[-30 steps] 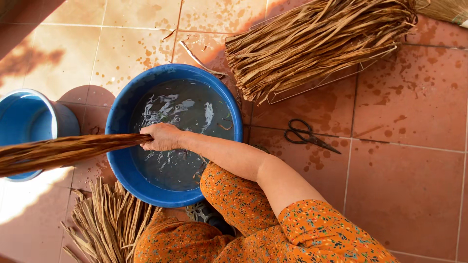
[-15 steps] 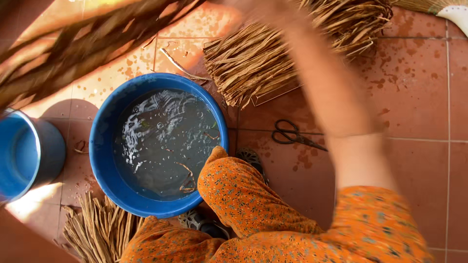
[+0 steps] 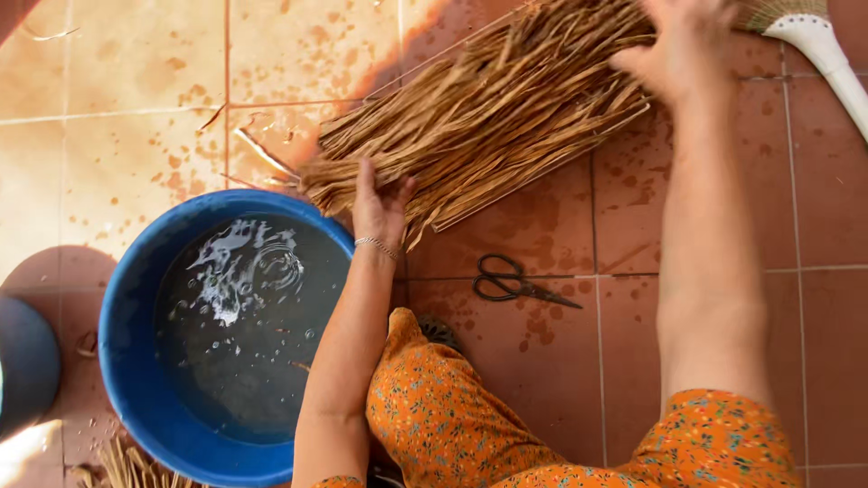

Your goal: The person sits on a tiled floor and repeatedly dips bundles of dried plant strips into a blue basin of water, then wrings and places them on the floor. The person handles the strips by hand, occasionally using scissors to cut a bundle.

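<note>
Setting: terracotta tiled floor [image 3: 705, 307], wet and water-spotted, paler and sunlit toward the upper left.

Item 1, bundle of long brown dried strips [image 3: 488, 117]: lies on the floor across the upper middle of the view, just beyond the basin. Long axis runs diagonally, lower-left ends near the basin rim, upper-right ends toward the top edge. A thin wire frame edges its lower side.

Item 2, left hand [image 3: 382, 203]: forearm extended up over the basin's right rim, bracelet at the wrist; palm down, fingers spread and loose, laid flat against the bundle's lower-left ends, not closed around them.

Item 3, right hand [image 3: 678, 45]: arm stretched straight forward; fingers open and splayed, pressing on the bundle's upper-right portion. Somewhat blurred.

Item 4, blue basin [image 3: 136, 361]: round, holding rippled water, lower left.

Item 5, black scissors [image 3: 515, 282]: flat on the tiles, between the two arms, apart from the bundle.

Item 6, white handle [image 3: 836, 63]: upper right corner.
</note>
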